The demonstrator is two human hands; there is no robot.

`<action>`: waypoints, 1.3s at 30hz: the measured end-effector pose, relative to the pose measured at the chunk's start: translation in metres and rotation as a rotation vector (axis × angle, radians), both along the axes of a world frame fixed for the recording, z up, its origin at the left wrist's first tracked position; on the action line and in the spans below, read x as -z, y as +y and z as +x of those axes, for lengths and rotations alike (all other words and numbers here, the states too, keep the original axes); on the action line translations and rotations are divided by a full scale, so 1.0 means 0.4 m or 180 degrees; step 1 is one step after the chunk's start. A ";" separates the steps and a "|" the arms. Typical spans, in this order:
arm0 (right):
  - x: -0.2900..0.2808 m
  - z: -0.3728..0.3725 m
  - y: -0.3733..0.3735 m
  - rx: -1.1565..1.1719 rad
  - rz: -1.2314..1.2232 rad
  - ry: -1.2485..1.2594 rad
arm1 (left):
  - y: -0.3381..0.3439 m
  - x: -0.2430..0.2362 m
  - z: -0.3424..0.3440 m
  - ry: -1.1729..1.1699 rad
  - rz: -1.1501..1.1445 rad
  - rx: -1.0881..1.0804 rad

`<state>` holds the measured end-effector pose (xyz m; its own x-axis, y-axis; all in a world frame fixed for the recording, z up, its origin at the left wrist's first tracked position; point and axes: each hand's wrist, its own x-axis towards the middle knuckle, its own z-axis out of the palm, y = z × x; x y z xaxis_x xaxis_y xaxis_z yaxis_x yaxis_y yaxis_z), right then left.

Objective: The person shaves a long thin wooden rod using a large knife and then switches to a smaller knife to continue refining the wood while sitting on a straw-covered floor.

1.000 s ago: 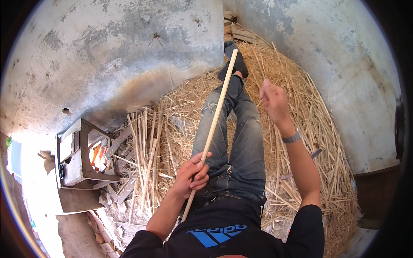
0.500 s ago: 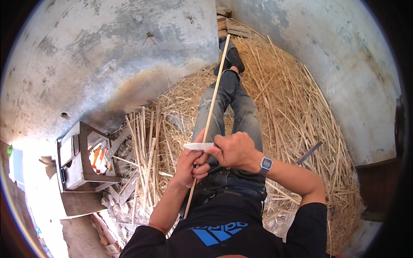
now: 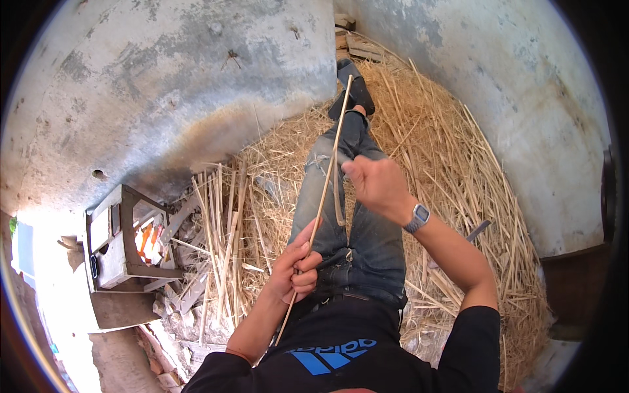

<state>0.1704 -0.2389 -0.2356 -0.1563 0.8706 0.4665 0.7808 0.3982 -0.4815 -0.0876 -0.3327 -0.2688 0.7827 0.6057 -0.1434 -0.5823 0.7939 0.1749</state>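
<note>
So the left hand (image 3: 291,270) has its fingers curled snugly around a long thin wooden stick (image 3: 324,196), which slants up from the belly, above the jeans (image 3: 377,255), to near the shoes (image 3: 362,88). The right hand (image 3: 382,188) is balled up beside the stick's upper half, gripping a knife (image 3: 342,158), though the handle's hidden and the blade's pretty blurry. A thin curled strip (image 3: 338,200) dangles off the stick there. Straw-like shavings (image 3: 439,131) are piled around the legs.
</note>
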 end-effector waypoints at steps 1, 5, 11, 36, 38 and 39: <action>0.007 -0.025 -0.031 -0.0144 0.0131 -0.0357 | 0.007 0.005 -0.002 -0.0164 -0.0172 -0.0085; -0.002 -0.088 -0.143 -0.0791 -0.0318 -0.0767 | 0.009 0.027 -0.005 -0.0363 -0.0634 -0.0136; -0.012 0.099 0.040 0.0421 -0.0125 -0.0365 | -0.034 0.017 -0.018 -0.0443 -0.0469 0.0230; -0.030 0.051 -0.057 -0.0626 -0.0802 0.0319 | -0.007 -0.014 0.022 0.0838 0.0253 0.0131; -0.022 0.001 -0.126 -0.0650 -0.0886 -0.0001 | 0.000 -0.013 0.025 0.1205 0.0377 -0.0013; -0.007 -0.015 -0.151 -0.0679 -0.0773 -0.0324 | 0.000 -0.012 0.024 0.1196 0.0379 -0.0001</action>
<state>0.1642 -0.2993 -0.2330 -0.3822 0.8970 0.2221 0.7410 0.4411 -0.5063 -0.0778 -0.3328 -0.2641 0.6888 0.6357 -0.3485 -0.4605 0.7549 0.4669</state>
